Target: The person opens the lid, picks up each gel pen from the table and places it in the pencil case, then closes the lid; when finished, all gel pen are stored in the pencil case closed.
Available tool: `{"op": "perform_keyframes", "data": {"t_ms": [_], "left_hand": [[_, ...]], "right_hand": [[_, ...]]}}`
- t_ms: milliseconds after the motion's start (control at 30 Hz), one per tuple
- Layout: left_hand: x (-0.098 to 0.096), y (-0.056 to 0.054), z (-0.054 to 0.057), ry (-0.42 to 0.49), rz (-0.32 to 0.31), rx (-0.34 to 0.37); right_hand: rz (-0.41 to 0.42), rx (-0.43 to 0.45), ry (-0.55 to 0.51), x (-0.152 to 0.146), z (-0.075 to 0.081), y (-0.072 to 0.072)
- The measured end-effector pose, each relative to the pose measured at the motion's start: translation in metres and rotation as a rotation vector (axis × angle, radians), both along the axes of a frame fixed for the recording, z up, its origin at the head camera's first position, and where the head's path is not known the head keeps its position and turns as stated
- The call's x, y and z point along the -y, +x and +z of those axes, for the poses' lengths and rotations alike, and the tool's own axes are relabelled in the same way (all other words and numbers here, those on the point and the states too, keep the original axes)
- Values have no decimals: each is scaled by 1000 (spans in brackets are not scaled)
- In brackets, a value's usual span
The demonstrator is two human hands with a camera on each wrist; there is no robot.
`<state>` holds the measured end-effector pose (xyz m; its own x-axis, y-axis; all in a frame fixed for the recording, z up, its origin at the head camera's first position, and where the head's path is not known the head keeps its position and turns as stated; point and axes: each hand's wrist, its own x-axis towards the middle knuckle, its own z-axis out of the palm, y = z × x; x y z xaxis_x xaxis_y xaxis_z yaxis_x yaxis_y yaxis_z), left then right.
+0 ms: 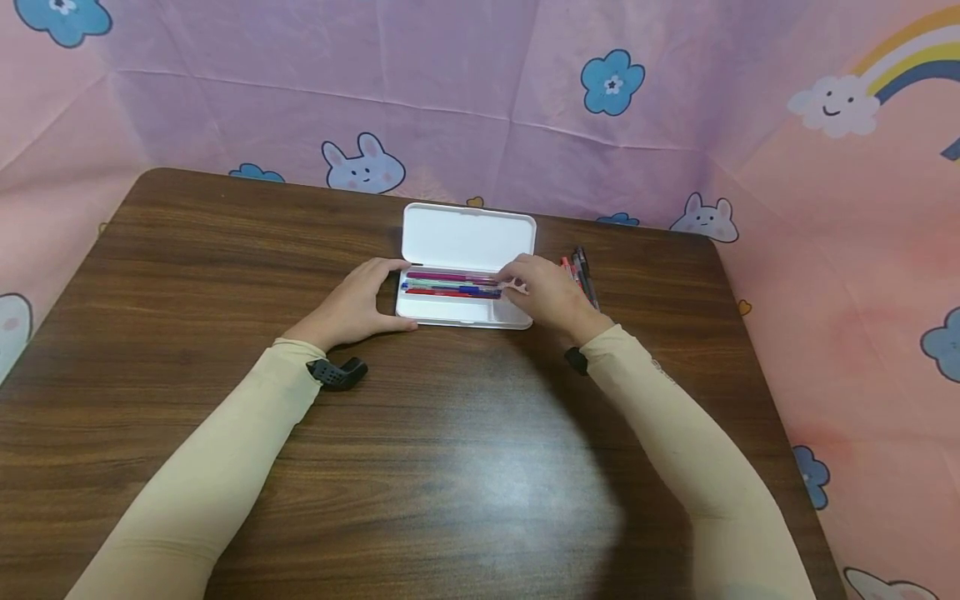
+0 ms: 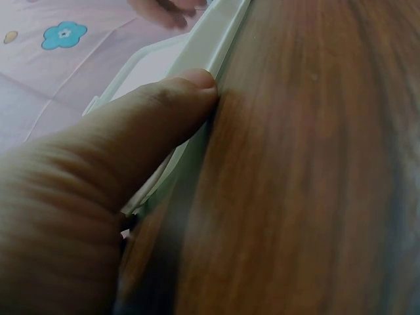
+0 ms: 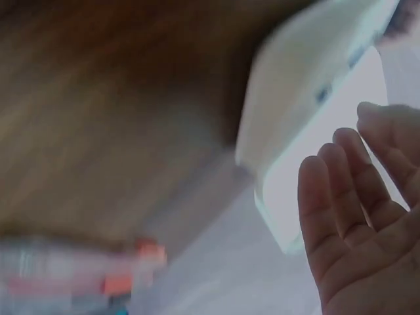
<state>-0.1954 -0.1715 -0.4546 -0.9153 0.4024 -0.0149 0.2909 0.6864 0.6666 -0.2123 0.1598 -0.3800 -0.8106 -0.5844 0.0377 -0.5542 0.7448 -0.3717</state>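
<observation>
An open white pencil case lies near the table's back edge, its lid tilted back. Several pens in purple, pale green, blue and red lie lengthwise in its rear compartment. My left hand grips the case's left end, thumb along the front edge and fingers by the rear corner; the left wrist view shows the thumb against the front wall. Over the right end hovers my right hand, fingers loosely bent. Nothing shows between those fingers in the right wrist view.
Just right of the case, partly behind my right hand, a few red and black pens lie on the wooden table. A printed cloth hangs behind the table and along its right side. Both wrists wear black straps.
</observation>
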Motion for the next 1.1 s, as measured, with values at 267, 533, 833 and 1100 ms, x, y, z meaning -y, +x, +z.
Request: {"op": "perform_keyframes", "data": {"t_ms": [267, 533, 833, 1100], "left_hand": [[0, 0, -2, -8, 4, 4], [0, 0, -1, -2, 9, 10], [0, -1, 0, -8, 6, 3], [-1, 0, -1, -9, 11, 15]], "right_hand": [[-169, -6, -151, -70, 23, 13], [-398, 163, -232, -133, 4, 32], [-485, 302, -210, -141, -22, 37], [-476, 291, -137, -140, -28, 32]]}}
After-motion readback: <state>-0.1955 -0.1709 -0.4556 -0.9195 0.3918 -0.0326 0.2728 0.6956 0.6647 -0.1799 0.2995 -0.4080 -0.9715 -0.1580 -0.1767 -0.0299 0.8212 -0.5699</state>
